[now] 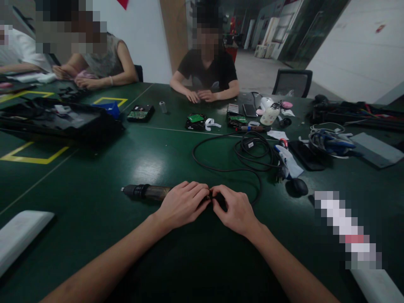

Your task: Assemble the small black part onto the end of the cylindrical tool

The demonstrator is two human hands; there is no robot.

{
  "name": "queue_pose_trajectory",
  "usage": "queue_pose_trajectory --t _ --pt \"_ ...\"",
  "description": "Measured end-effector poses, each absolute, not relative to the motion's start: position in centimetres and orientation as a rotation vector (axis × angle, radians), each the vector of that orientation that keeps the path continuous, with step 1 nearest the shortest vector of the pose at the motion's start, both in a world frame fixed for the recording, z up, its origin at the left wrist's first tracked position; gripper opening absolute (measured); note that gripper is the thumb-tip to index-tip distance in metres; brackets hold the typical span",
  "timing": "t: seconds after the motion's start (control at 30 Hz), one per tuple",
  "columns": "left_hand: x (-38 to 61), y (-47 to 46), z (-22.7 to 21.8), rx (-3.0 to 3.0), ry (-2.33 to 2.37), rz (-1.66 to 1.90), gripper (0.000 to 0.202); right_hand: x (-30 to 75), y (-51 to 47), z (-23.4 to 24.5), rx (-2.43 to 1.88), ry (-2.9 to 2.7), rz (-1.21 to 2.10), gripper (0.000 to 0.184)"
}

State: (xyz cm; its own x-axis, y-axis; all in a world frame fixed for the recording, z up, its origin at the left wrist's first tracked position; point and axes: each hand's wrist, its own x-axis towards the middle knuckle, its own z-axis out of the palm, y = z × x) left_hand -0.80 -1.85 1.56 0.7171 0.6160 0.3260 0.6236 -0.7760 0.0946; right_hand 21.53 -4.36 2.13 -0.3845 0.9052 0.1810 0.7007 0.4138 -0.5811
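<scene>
A dark cylindrical tool with a black cap at its left end lies on the green table in front of me. My left hand is closed over its right end. My right hand meets it from the right, fingers pinched at the spot where a black cable joins the tool. The joint itself is hidden under my fingertips.
The black cable loops across the table to a coil. A black mouse, phones, circuit boards and a wire bundle lie beyond. A black tray is at left. Other people sit at the far edge.
</scene>
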Motion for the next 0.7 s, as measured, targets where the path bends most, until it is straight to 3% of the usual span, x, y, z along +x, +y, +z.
queue_pose_trajectory --t 0.7 --pt "-0.88 -1.73 1.55 -2.926 -1.013 -0.572 0.02 21.59 -4.31 2.07 -1.367 -2.217 0.595 0.011"
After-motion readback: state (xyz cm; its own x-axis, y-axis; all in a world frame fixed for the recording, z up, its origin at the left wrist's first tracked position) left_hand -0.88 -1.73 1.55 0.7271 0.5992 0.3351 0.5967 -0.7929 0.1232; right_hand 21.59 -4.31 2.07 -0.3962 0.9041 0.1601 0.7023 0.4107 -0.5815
